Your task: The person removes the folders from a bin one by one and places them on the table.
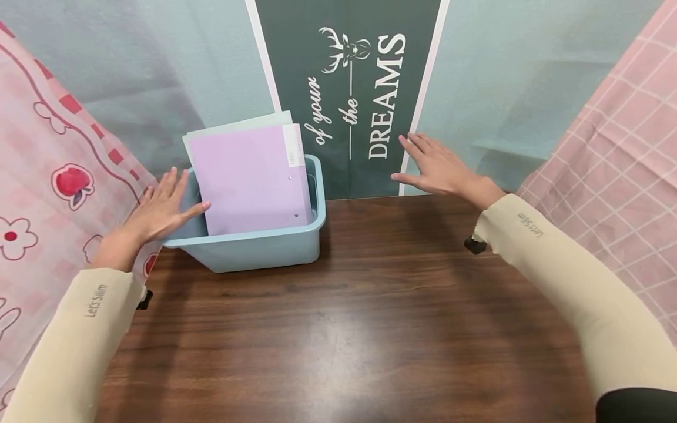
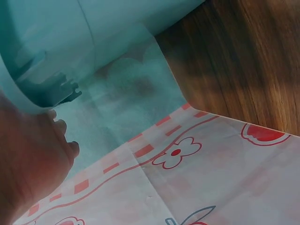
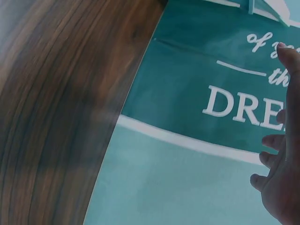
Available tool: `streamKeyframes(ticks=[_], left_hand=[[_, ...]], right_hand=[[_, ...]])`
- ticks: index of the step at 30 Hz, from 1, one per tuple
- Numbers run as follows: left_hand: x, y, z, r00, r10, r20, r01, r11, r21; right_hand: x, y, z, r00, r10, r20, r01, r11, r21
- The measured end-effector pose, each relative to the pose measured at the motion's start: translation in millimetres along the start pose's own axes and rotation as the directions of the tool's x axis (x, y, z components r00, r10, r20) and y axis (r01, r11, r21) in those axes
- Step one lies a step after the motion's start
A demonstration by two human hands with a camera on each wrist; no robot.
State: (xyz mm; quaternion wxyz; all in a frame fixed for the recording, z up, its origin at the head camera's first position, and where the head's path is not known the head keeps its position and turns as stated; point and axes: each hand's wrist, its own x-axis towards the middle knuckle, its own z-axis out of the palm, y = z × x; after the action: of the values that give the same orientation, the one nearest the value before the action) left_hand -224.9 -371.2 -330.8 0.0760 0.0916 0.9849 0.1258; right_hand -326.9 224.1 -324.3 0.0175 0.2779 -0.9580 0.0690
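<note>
By bin [image 1: 267, 254], left hand [image 1: 158, 211] splayed; right hand [image 1: 441, 168], outspread

The purple folder [image 1: 245, 185] hides most of the green folder [image 1: 238, 121]; the front wall of the bin [image 1: 264, 252] covers their lower edges. Print on the label [image 1: 291, 155] is too small to read. The left wrist view crops the bin and left hand [image 2: 35, 154]; the right wrist view crops the right hand [image 3: 287, 159], which covers some lettering [image 3: 239, 107].
</note>
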Motion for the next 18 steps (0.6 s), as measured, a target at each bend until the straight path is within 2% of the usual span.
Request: streamKeyframes(ticks=[11, 18], left_hand=[[1.0, -2.2, 7.3, 1.0, 0.006, 0.005, -0.006, 1.0, -0.006], [3.9, -0.1, 6.9, 1.0, 0.01, 0.015, -0.011, 1.0, 0.024]], right_hand=[[25, -26, 7, 0.996, -0.078, -0.042, 0.079, 0.996, 0.03], [35, -43, 10, 0.991, -0.117, -0.062, 0.121, 0.991, 0.054]])
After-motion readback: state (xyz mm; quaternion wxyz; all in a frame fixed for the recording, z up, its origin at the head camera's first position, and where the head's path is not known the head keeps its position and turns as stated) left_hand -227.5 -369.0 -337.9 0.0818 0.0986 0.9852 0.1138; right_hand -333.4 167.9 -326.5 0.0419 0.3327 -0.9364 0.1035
